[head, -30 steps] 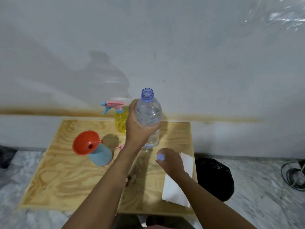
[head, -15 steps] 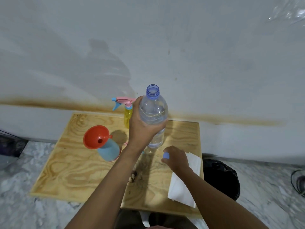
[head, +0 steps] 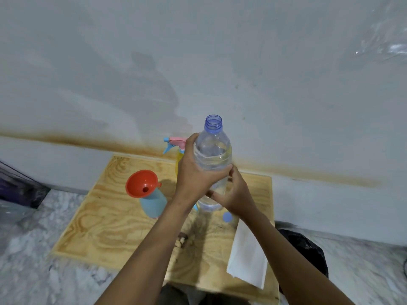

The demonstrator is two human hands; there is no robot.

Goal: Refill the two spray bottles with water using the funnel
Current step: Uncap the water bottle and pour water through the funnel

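1. The water bottle [head: 212,155] is clear plastic with a blue-tinted, threaded neck. It stands upright with its mouth uncovered, and there is some water inside, though the level is hard to read
2. The left hand [head: 193,175] is wrapped round the upper body of the water bottle, with the fingers curling across its front
3. The right hand [head: 233,192] clasps the water bottle lower down on its right side, fingers bent against the plastic and the thumb reaching up towards the left hand's fingertips
4. I cannot tell whether the water bottle's base touches the plywood board [head: 99,216] beneath it
5. To the left of the water bottle stands the blue spray bottle [head: 154,202], with no spray head on it. The orange funnel [head: 142,183] sits in its neck with the wide mouth tipped towards me
6. Just behind the water bottle, and mostly hidden by the left hand, is the yellow spray bottle [head: 178,158]. Its pink and blue trigger head pokes out to the left
7. A small pale blue cap [head: 227,216] lies just below the water bottle's base, beside the right wrist
8. Nearer to me than the water bottle, and to its right, a folded white paper [head: 248,258] lies under the right forearm
9. Further right of the water bottle, a black bag [head: 306,249] sits on the marble floor [head: 33,249]
10. Behind the water bottle rises a pale wall [head: 286,84] with a rusty stain running along it
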